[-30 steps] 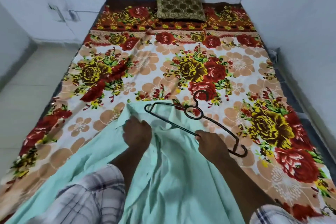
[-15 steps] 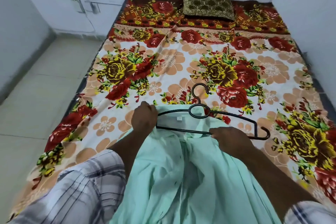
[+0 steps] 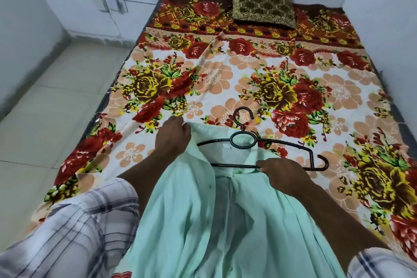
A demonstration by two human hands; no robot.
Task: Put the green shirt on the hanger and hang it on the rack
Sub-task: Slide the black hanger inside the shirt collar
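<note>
Head view: I'm holding the pale mint-green cotton shirt (image 3: pixel 203 221) over the bed with the floral red-and-yellow bedsheet (image 3: pixel 225 79). My left hand (image 3: pixel 172 140) is pinching the shirt's left shoulder edge up by the collar, fingers closed on fabric. My right hand (image 3: pixel 285 172) is gripping the bottom bar of the thin black wire hanger (image 3: pixel 243 140), closed around it together with a bit of collar. Hanger's left arm is sitting inside the shirt's neck opening; its right end is sticking out past the fabric, uncovered. Hook is pointing away from me. Olive-gold patterned cushion (image 3: pixel 262 2) is lying at the far end of the bed.
</note>
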